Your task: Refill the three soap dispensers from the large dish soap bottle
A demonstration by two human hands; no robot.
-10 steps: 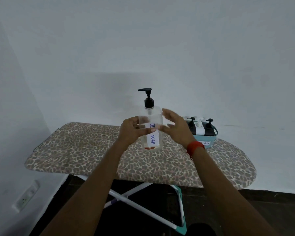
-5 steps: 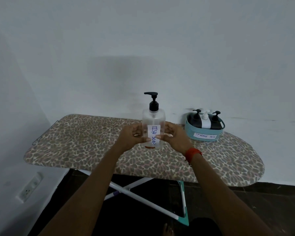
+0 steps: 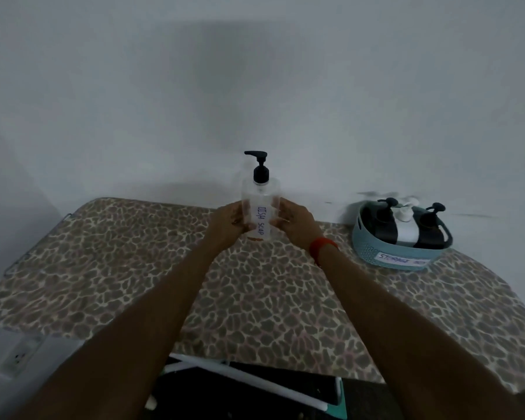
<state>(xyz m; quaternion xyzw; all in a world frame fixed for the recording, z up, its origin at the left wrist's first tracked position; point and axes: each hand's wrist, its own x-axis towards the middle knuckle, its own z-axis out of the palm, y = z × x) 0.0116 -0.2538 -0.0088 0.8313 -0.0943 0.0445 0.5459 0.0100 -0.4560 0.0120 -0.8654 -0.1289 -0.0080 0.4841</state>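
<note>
**Q:** ok what's the setup here, big stuff first?

**A:** Plain white wall [image 3: 255,71] at the back. In front of it is an ironing board [image 3: 103,268] with a leopard-print cover, which fills most of the view. You can see its white legs [image 3: 240,377] underneath at the bottom edge.

**Q:** and the soap stuff?

**A:** There's a teal basket [image 3: 373,247] on the right end of the board, close to the wall, with a handwritten label on the front. The dish soap bottle [image 3: 259,198] is well apart from it, about mid-board toward the back. It's clear, upright and has a black pump [image 3: 259,166] on top. Its base is right down at the cover, though I honestly can't tell if it's actually resting on it.

**Q:** hands?

**A:** Both are on the bottle. The left hand [image 3: 229,221] has its fingers curled round the lower left side, and the right hand [image 3: 294,221] is wrapped round the lower right. The "DISH SOAP" label shows between them.

**Q:** small things?

**A:** Standing together in the basket are the left black dispenser [image 3: 385,225], the white dispenser [image 3: 405,228] in the middle and the right black dispenser [image 3: 431,231], all with their pumps on. There's a red wristband [image 3: 323,247] on the right wrist, and a wall outlet [image 3: 20,356] low on the left.
</note>
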